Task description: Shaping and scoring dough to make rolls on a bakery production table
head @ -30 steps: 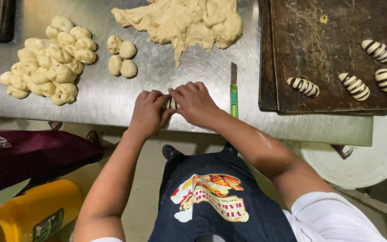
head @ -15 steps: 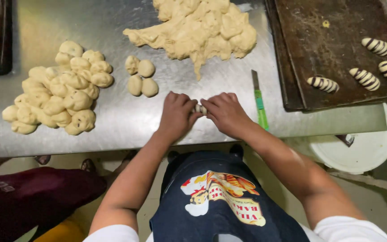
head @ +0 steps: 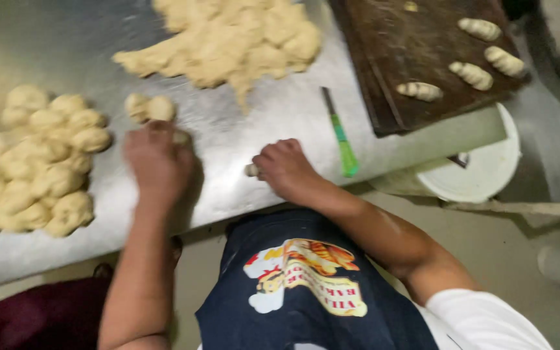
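From my end the dough [head: 241, 45] and the balls [head: 34, 162] all look pale cream-yellow; table [head: 280, 129] is dull grey steel; tray [head: 422, 58] is dark brown, rolls [head: 471, 74] on it pale with faint stripes; knife [head: 345, 152] has a green handle; bucket [head: 481, 175] white; apron [head: 306, 285] navy with a red-and-yellow print.

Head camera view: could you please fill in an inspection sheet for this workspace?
Surface: steel table, bare metal between the dough.
Job's things: small dough piece under right hand; dough balls by left hand.
Clutter: big dough mass, heap of dough pieces, green-handled knife.
Hands: both on the table.
Cables: nothing seen.
Surroundings: dark tray with four shaped rolls; white bucket below.
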